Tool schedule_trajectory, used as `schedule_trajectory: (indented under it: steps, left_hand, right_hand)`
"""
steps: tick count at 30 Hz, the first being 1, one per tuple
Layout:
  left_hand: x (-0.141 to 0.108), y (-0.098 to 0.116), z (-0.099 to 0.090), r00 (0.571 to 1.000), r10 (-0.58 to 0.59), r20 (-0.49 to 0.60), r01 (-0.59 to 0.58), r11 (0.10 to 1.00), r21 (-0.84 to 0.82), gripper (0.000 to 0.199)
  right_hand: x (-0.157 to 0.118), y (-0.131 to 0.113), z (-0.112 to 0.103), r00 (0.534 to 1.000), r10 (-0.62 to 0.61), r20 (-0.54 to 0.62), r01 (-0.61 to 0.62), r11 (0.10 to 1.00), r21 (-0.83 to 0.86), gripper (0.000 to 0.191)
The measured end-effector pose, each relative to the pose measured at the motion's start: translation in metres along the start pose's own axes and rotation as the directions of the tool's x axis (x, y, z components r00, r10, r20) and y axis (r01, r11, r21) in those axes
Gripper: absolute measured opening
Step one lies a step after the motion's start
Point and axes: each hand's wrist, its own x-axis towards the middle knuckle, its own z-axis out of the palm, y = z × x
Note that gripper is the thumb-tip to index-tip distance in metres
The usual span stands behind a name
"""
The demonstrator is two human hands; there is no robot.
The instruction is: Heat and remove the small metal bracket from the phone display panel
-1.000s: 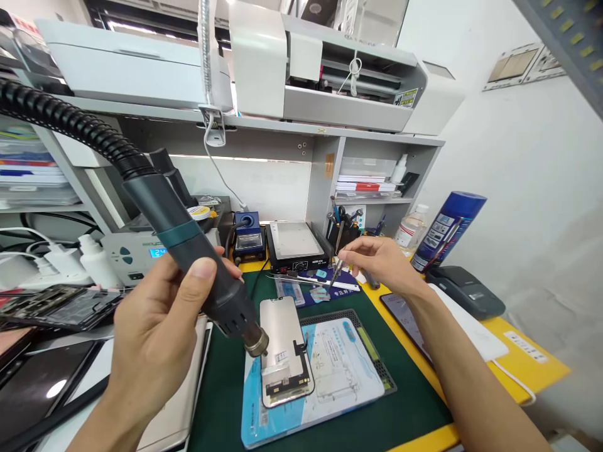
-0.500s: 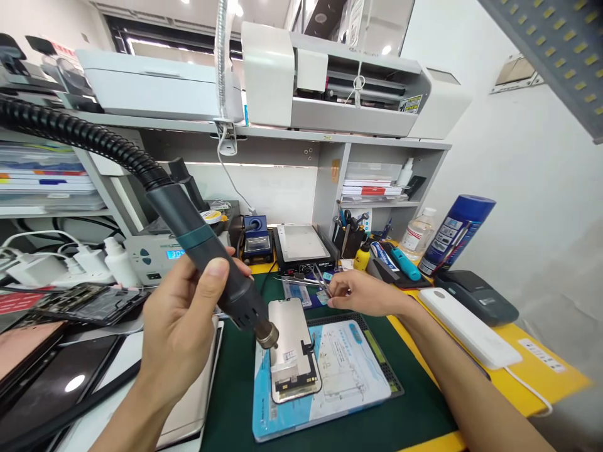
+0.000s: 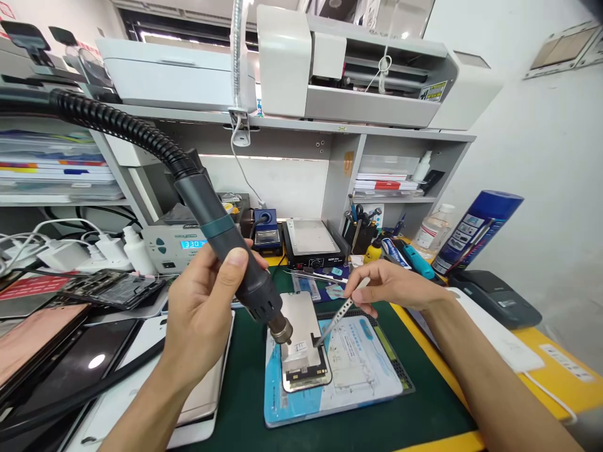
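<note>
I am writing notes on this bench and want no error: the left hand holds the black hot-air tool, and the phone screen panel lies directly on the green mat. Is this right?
Not quite: the left hand holds the black hot-air tool, but the phone screen panel lies on the blue-and-white package, as the head view shows.

Silvery tweezers (image 3: 338,317), apparently dark-dotted

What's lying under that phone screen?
The phone screen lies on a blue-and-white package, visible to its right and below. Whatever the screen covers cannot be seen.
</note>
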Motion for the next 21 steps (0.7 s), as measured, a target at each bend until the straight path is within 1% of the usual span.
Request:
schedule_trajectory:
  steps: [6,9,12,14,16,17,19,21]
  left_hand:
    - [-0.001,0.0,0.0,1.0,-0.003,0.019,0.003,1.0,-0.005,0.034]
    - [-0.001,0.0,0.002,1.0,-0.003,0.014,0.003,1.0,0.002,0.033]
    - [-0.002,0.0,0.002,1.0,-0.005,0.023,0.005,1.0,0.001,0.035]
    - [-0.002,0.0,0.003,0.999,-0.004,0.033,0.004,1.0,-0.001,0.037]
    - [-0.002,0.0,0.003,0.999,-0.001,0.041,0.0,1.0,0.002,0.036]
    - [-0.002,0.001,0.003,0.999,0.003,0.043,-0.003,1.0,0.004,0.036]
    - [-0.002,0.001,0.003,0.999,0.007,0.045,-0.007,1.0,0.008,0.035]
    - [-0.002,0.0,0.004,0.999,0.017,0.046,-0.017,1.0,0.01,0.036]
  right_hand:
    - [0.008,0.004,0.01,0.997,0.001,-0.075,0.014,0.98,0.2,0.028]
    - [0.013,0.005,0.012,0.989,0.038,-0.14,-0.003,0.969,0.246,0.034]
    - [0.016,0.005,0.007,0.969,0.053,-0.241,0.007,0.971,0.24,0.038]
    - [0.014,0.005,-0.001,0.937,0.044,-0.346,0.031,0.978,0.206,0.04]
    - [0.011,0.006,-0.011,0.893,0.033,-0.45,0.031,0.99,0.135,0.043]
    - [0.01,0.007,-0.015,0.869,0.031,-0.494,0.012,0.997,0.082,0.045]
    - [0.009,0.01,-0.021,0.828,0.025,-0.56,-0.067,0.996,-0.055,0.048]
    - [0.011,0.015,-0.021,0.815,0.005,-0.58,-0.158,0.964,-0.213,0.048]
